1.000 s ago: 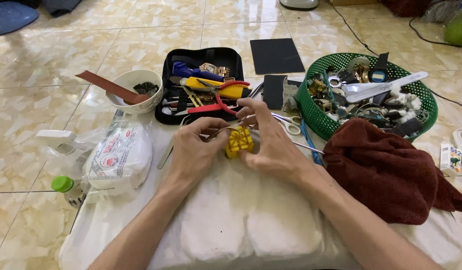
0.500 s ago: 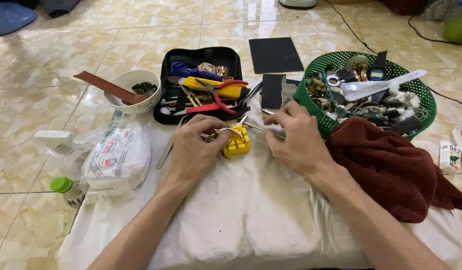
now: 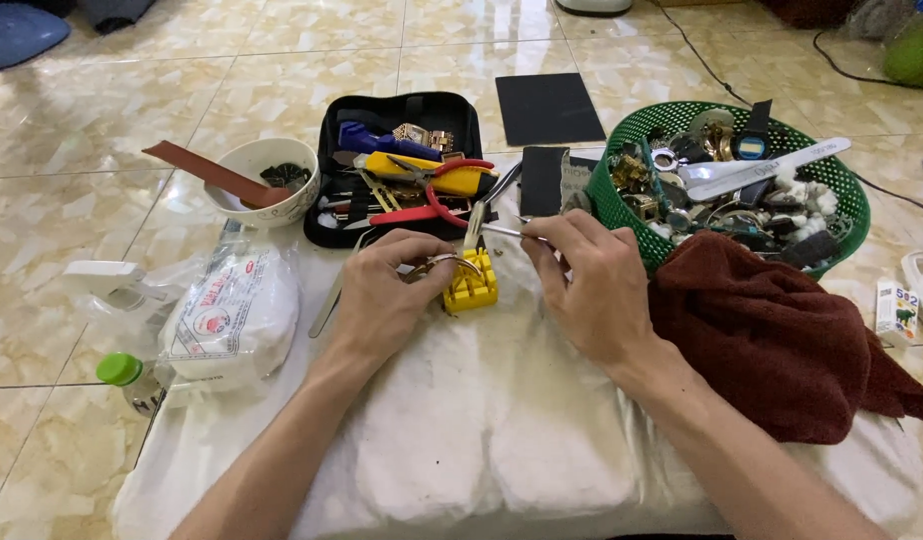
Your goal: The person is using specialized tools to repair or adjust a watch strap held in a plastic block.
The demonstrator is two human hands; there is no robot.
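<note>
Yellow block (image 3: pixel 472 288) between both hands

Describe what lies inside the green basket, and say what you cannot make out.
The green basket holds a heap of watches and a pale flat tool. A dark red cloth covers its near rim; lower layers are hidden.

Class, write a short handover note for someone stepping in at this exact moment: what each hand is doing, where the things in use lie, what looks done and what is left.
Left hand: steadies a metal watch band on the yellow block.
Right hand: pinches a thin metal tool, its tip above the block.
Both sit on the white cloth. Open black tool case lies behind; green basket of watch parts and brown towel to the right.
Done: band seated on block.
Left: work on the band looks unfinished; whether any pin is out cannot be told.
</note>
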